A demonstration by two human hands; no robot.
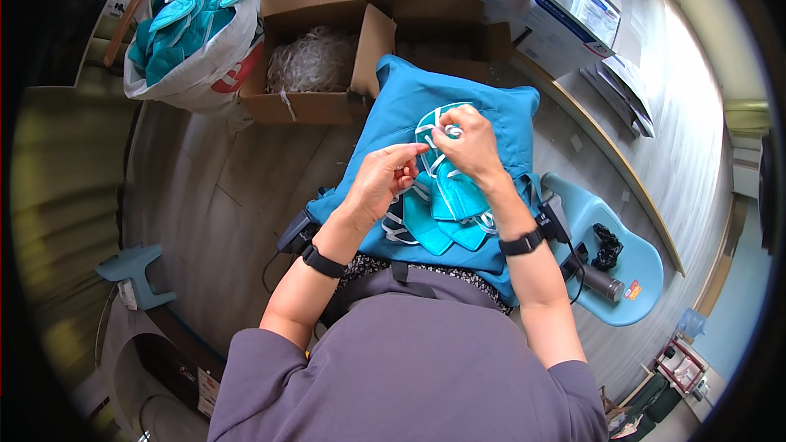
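A blue cushion-like cloth covers my lap, with several teal face masks with white straps lying in a loose pile on it. My right hand is closed in a pinch on a white elastic strap, above a teal mask edged in white. Just left of it, my left hand is held over the pile with fingers curled and the index finger and thumb together near the strap. Whatever lies between those left fingertips is too small to make out. More white straps spill out at the pile's left side.
Beyond my lap, an open cardboard box holds tangled white straps. A white bag full of teal masks stands at its left. To my right, a light-blue plastic stool carries a dark bottle. An open white carton sits far right.
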